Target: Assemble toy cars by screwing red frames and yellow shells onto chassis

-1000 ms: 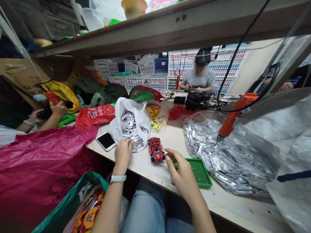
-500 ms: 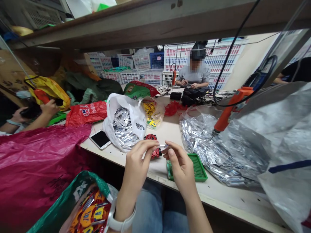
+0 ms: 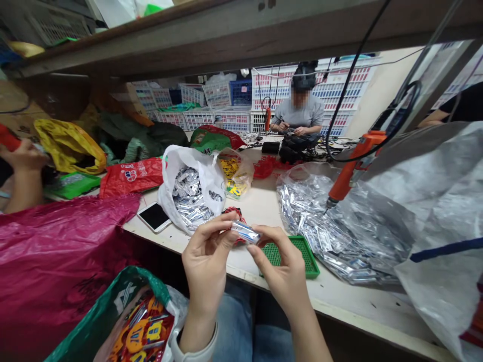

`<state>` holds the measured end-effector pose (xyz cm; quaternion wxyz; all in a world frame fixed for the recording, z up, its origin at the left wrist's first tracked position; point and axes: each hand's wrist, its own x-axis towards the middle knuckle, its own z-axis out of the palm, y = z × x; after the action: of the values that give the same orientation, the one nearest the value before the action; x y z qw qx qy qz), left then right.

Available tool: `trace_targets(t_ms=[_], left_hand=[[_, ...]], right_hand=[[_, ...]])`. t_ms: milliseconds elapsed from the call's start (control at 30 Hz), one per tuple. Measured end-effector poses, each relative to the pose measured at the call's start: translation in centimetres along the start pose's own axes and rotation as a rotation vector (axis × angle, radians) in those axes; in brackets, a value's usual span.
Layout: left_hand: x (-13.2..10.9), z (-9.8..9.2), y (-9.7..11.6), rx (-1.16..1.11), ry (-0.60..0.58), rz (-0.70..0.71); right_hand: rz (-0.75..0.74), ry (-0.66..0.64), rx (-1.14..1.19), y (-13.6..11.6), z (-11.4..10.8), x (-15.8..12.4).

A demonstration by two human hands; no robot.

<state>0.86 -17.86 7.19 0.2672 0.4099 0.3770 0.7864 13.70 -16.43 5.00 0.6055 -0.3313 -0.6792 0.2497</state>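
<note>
Between my two hands is a shiny silver strip-shaped part (image 3: 246,232) with a bluish streak, held level above the bench edge. My left hand (image 3: 209,246) pinches its left end between thumb and fingers. The right end is pinched by my right hand (image 3: 281,256). Behind the fingers, partly hidden, lies a red part (image 3: 234,211) on the bench. A green perforated tray (image 3: 307,256) sits just beyond my right hand. Past my left hand stands a white plastic bag (image 3: 169,201) full of similar silver parts.
A clear bag of silver parts (image 3: 324,241) spreads at right, under a hanging orange electric screwdriver (image 3: 341,181). A phone (image 3: 154,216) lies at left. Yellow parts (image 3: 231,173) fill a small bag. Below left, a green bag (image 3: 147,274) holds colourful pieces. Across the bench sits a co-worker (image 3: 302,110).
The silver part has been turned from edge-on so its broad shiny face shows. My hands have shifted slightly. At far left, another person's hand with a red tool has moved left.
</note>
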Motion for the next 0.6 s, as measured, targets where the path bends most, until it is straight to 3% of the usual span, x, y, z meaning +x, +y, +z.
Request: trace_targets(t_ms=[167,300,467,600], left_hand=[[0.3,0.4,-0.2,-0.131,0.022,-0.161],[0.5,0.3,-0.1,-0.140,-0.013,-0.192],[0.0,0.3,-0.9,0.013,-0.098,-0.001],[-0.7,0.4,-2.2,0.199,-0.147,0.240]], right_hand=[[-0.041,0.009,-0.046,-0.5,0.5,0.0],[-0.119,0.045,-0.133,-0.1,0.7,0.2],[-0.025,0.169,-0.185,0.3,1.1,0.2],[0.251,0.229,-0.016,-0.1,1.6,0.1]])
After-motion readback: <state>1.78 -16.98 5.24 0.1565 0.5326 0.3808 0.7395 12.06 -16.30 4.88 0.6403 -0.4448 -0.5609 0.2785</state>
